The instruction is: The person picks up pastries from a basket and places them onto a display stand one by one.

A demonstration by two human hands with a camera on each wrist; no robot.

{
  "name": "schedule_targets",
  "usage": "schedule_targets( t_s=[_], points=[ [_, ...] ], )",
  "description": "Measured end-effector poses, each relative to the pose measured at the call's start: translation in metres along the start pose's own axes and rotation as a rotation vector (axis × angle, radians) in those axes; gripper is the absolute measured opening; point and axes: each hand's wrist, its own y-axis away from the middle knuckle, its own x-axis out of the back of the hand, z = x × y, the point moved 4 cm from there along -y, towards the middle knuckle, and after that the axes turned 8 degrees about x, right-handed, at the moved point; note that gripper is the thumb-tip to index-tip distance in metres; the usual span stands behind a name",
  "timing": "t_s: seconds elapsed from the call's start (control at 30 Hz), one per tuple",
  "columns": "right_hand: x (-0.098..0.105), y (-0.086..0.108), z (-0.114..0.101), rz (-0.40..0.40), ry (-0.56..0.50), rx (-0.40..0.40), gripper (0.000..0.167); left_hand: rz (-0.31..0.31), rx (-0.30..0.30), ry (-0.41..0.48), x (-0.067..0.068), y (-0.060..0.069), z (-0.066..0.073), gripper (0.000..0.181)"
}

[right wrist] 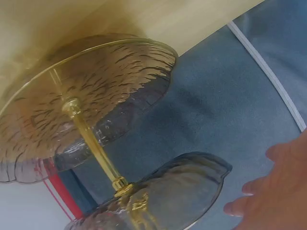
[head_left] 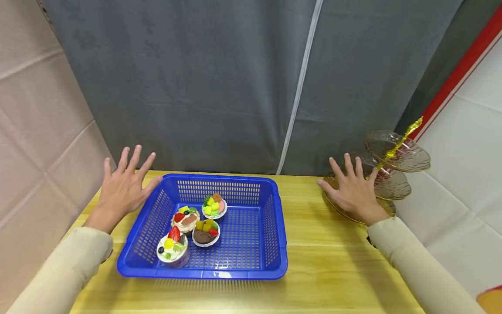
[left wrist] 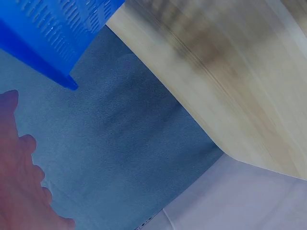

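Note:
Fingers spread, my left hand [head_left: 122, 190] hovers by the left rim of a blue basket [head_left: 280, 226] and holds nothing. My right hand [head_left: 354, 192], also spread and bare, is in front of a tiered glass stand [head_left: 392, 185] with a gold stem. Several decorated toy cupcakes lie in the left half of the basket, among them one with a strawberry [head_left: 172, 249] and a chocolate one [head_left: 205, 235]. The left wrist view shows the left hand [left wrist: 26, 177] near the basket corner [left wrist: 62, 67]; the right wrist view has the right hand [right wrist: 276, 187] beside the stand [right wrist: 91, 139].
A light wooden table [head_left: 313, 270] carries the basket and the stand. Behind it hangs a grey curtain [head_left: 188, 87] with a pale vertical strip. Pale padded walls stand at the left [head_left: 43, 144] and right, the right one with a red band [head_left: 459, 74].

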Motion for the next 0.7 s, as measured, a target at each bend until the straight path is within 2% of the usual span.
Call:
schedule_targets(
  t_s=[0.3,0.53,0.7],
  points=[
    [0.001,0.019,0.013,-0.037,0.007,0.028,0.086,-0.006,-0.054,0.002,0.002,0.012,0.005,0.074],
    [0.003,0.033,0.029,-0.03,0.005,0.002,0.088,0.021,-0.135,0.003,0.003,0.022,0.009,0.073],
    [0.005,0.041,0.041,-0.036,-0.014,-0.022,0.089,-0.003,-0.187,0.014,0.003,0.029,0.012,0.073]
  ],
)
